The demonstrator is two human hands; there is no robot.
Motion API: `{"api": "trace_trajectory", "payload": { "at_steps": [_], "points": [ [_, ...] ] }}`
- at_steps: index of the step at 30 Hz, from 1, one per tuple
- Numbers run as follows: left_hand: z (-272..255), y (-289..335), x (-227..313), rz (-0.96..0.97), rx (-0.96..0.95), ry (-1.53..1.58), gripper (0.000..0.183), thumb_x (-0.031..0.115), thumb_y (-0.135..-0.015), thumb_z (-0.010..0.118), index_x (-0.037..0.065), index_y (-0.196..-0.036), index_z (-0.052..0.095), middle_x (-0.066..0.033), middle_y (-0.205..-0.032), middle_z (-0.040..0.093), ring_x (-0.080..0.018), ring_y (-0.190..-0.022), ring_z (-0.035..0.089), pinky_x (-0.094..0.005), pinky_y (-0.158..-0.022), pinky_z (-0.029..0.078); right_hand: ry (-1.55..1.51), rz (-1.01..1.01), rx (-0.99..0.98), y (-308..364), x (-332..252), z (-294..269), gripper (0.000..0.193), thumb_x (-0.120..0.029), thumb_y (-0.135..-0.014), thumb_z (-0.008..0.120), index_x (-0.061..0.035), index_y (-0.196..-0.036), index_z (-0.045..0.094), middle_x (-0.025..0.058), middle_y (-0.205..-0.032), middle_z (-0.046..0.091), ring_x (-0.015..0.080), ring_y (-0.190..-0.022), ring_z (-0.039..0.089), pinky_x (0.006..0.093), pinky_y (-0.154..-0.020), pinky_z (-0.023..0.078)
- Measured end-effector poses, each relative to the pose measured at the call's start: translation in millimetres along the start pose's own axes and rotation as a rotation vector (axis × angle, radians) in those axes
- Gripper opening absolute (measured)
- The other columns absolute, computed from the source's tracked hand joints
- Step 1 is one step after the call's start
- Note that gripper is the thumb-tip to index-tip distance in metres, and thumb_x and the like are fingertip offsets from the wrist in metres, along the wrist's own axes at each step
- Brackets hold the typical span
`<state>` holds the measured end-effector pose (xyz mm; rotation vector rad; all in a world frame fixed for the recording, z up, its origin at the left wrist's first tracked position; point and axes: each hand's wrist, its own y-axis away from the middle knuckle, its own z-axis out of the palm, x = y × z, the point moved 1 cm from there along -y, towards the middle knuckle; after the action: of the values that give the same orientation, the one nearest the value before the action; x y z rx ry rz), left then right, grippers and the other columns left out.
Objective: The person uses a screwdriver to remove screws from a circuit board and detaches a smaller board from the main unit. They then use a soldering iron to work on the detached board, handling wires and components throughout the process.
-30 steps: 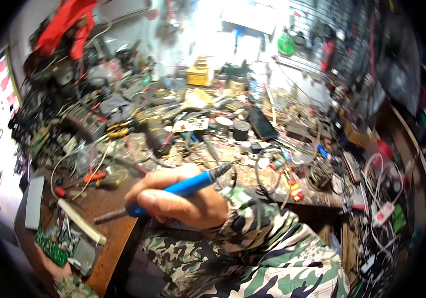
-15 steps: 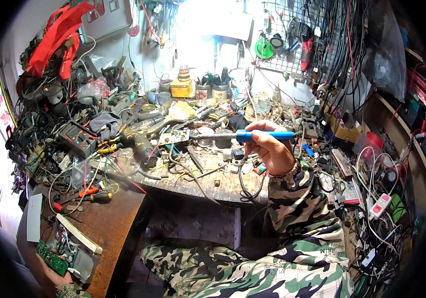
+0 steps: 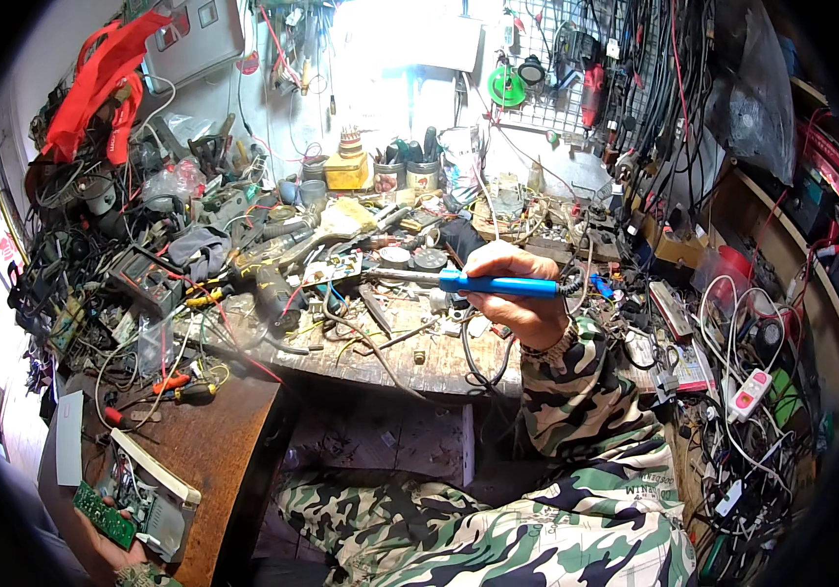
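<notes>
My right hand is closed round the blue handle of a soldering iron, held almost level above the bench. Its metal shaft points left, the tip close to a small circuit board amid the clutter; whether they touch I cannot tell. At the lower left, my left hand grips a green circuit board by its underside, fingers partly hidden. Against that board lies an opened grey device housing with wires inside, resting on the brown side table.
Tools, wires and parts are heaped over the wooden workbench. Screwdrivers lie at the side table's back edge, near a red wire. A yellow tin stands at the back. Cables and a white-and-red power strip crowd the right side.
My right hand has shifted slightly left and down with the soldering iron, its handle now tilting down toward the right. My left hand keeps hold of the green circuit board. The view has shifted slightly.
</notes>
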<state>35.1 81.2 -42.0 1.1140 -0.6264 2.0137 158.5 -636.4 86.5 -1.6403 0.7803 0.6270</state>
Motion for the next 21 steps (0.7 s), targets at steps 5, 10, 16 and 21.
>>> {"api": "trace_trajectory", "payload": {
  "at_steps": [5,10,16,21],
  "points": [
    [-12.3,-6.3,-0.1,0.026,0.038,0.025,0.047,0.042,-0.106,0.056,0.011,-0.141,0.053,-0.0054,-0.116,0.066,-0.0137,-0.095,0.065,-0.0260,-0.064,0.058,0.028,-0.109,-0.004,-2.0,9.6,4.4,0.026,-0.001,-0.089,0.073,-0.0002,-0.114,0.066,0.0046,-0.103,0.069,0.0111,-0.094,0.065,0.0273,-0.086,0.053],
    [9.6,-8.2,-5.1,0.039,0.050,0.013,0.046,0.043,-0.105,0.057,0.010,-0.138,0.055,-0.0056,-0.113,0.067,-0.0133,-0.091,0.066,-0.0258,-0.064,0.058,-0.051,0.149,0.058,5.9,3.7,9.8,0.025,-0.001,-0.088,0.077,-0.0005,-0.111,0.066,0.0046,-0.097,0.071,0.0085,-0.090,0.066,0.0251,-0.077,0.054],
    [31.1,-3.4,0.1,0.058,0.054,-0.021,0.046,0.042,-0.105,0.056,0.010,-0.138,0.055,-0.0057,-0.114,0.067,-0.0136,-0.092,0.066,-0.0263,-0.064,0.059,-0.240,0.211,0.103,17.6,12.9,16.9,0.018,-0.003,-0.091,0.075,0.0006,-0.103,0.062,0.0048,-0.088,0.069,0.0097,-0.079,0.067,0.0257,-0.070,0.055],
    [46.2,-20.4,-28.6,-0.002,0.018,0.009,0.046,0.042,-0.106,0.056,0.010,-0.139,0.054,-0.0058,-0.114,0.066,-0.0139,-0.093,0.066,-0.0267,-0.064,0.059,0.080,-0.021,0.318,18.4,-45.8,-37.4,0.013,0.000,-0.091,0.066,0.0022,-0.103,0.064,0.0078,-0.092,0.069,0.0147,-0.085,0.068,0.0303,-0.076,0.056]
  ]
}}
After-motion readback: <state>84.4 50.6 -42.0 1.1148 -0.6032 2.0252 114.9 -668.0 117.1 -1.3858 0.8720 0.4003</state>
